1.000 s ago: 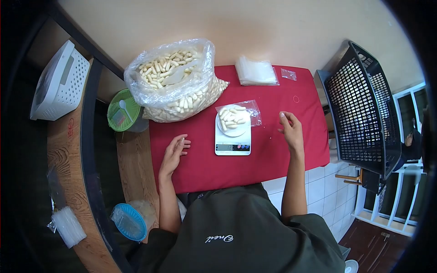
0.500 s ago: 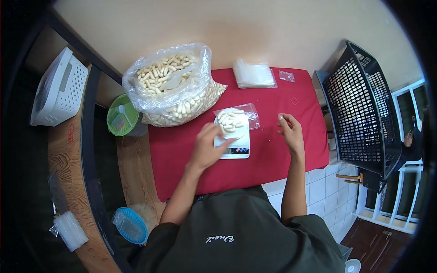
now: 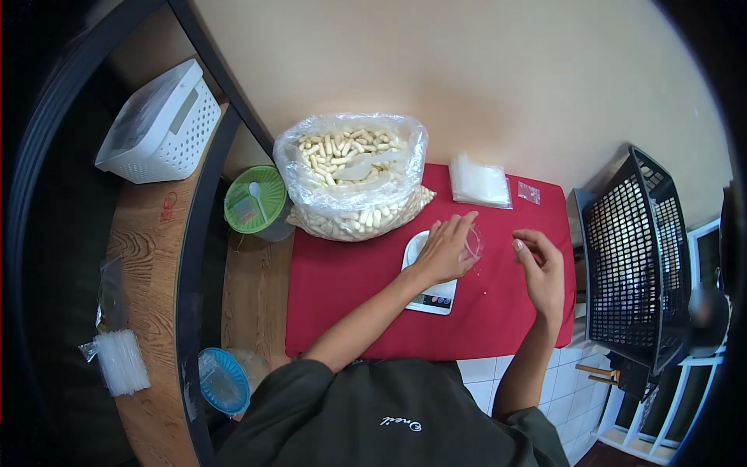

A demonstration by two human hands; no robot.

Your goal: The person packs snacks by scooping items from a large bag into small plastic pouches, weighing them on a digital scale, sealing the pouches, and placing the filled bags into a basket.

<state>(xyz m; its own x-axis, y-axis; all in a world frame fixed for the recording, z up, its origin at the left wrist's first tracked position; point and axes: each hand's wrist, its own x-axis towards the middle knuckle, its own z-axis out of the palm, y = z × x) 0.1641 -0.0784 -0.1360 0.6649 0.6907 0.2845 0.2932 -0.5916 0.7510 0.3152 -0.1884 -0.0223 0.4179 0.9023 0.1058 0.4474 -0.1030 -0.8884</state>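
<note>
Head view: my white scale (image 3: 447, 289) is sitting on the red surface (image 3: 334, 288), my left fingers (image 3: 465, 225) covering most of its pan (image 3: 416, 244); whether they're pinching anything, I cannot tell. My right fingers (image 3: 535, 236) are hanging slightly parted. Beyond, an open sack (image 3: 342, 205) is holding capsules (image 3: 342, 148).

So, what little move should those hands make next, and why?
Perhaps bring the right hand in to steady the small clear bag: it hovers to the bag's right, apparently holding nothing, while the left hand covers part of the scale. Whether the left hand grips anything is hidden.
</note>
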